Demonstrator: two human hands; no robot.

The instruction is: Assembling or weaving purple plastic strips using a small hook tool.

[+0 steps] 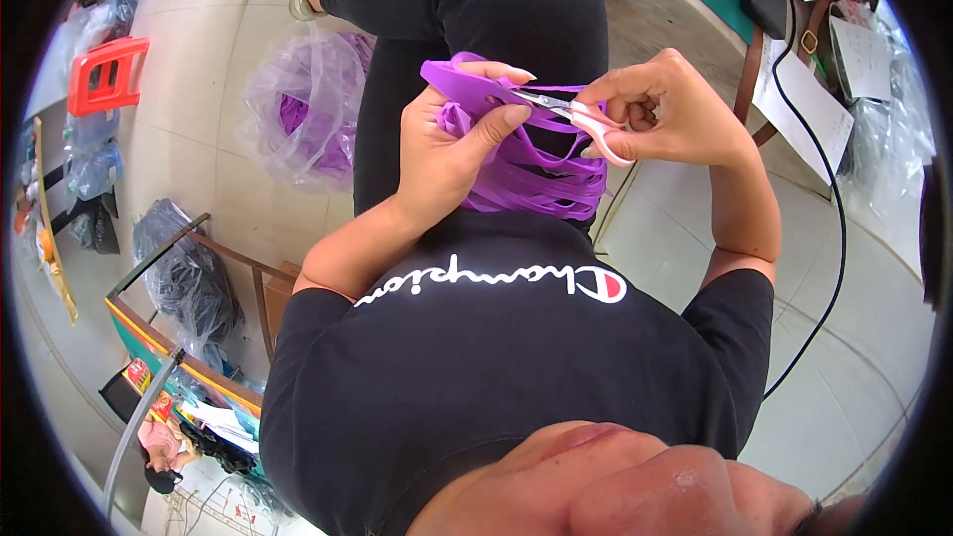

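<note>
A: Purple strips (pixel 541 189)?
B: Flat, narrow, looped; draped over black trousers (pixel 526 0), bunched and pinched in left hand (pixel 447 144).
A: Right hand (pixel 665 104)?
B: Holding pink-handled scissors (pixel 600 129), blade tips at the strips.

Both hands up over the lap (pixel 536 20), near each other but apart. L hand (pixel 442 144) in a closed grip, L thumb (pixel 496 129) across the front w/ tip twd R hand (pixel 675 104); L idx finger (pixel 501 70) stretched along top, rest mostly hidden. R hand also gripping: fingers bent twd L, thumb below. R wrist (pixel 725 144) bent. L forearm (pixel 352 250) slants up & inward; R forearm (pixel 747 206) steeper, near upright in view.
</note>
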